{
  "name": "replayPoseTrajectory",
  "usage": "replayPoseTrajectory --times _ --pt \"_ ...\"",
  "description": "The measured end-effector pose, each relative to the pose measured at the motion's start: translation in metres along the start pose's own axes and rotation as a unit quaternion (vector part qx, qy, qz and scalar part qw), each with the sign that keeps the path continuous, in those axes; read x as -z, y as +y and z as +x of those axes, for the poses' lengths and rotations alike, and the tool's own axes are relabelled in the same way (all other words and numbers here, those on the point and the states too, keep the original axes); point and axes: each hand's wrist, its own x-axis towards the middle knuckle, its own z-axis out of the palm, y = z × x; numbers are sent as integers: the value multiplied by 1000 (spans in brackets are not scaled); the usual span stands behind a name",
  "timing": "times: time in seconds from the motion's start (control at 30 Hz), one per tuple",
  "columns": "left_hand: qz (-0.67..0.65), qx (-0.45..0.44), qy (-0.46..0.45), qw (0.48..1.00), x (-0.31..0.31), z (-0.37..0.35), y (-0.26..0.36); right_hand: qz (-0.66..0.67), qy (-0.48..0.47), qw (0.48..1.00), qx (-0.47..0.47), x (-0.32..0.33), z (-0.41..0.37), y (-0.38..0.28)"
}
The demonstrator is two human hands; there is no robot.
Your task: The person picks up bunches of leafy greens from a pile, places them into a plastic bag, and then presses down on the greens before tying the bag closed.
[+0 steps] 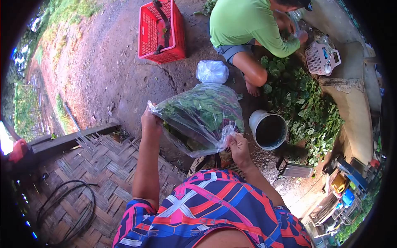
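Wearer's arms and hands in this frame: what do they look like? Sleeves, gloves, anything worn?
Left hand and right hand are both bare, with no gloves. No ring, watch or bracelet shows. The forearms are uncovered. The top has sleeves that end near the elbows, in bold crossing bands of blue, pink, orange-red and white.

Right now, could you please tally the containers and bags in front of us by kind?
Red crate: 1
Pale basket: 1
Grey bucket: 1
Clear plastic bags: 2, the leaf-filled bag held by the left hand and right hand, and the small bag beyond it
Total: 5
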Motion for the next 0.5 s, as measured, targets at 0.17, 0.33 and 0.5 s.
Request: replayPoseTrajectory --times 0.17,0.33,0.5 --pt "27 -4 -66 997 -38 15 10 87 30 995 -46 18 22 -1" --pt "16 49 -88 995 -70 11 3 207 165 955 -134 31 28 6" --pt "32 140 -159 977 -80 6 22 303 340 888 -67 23 25 -3"
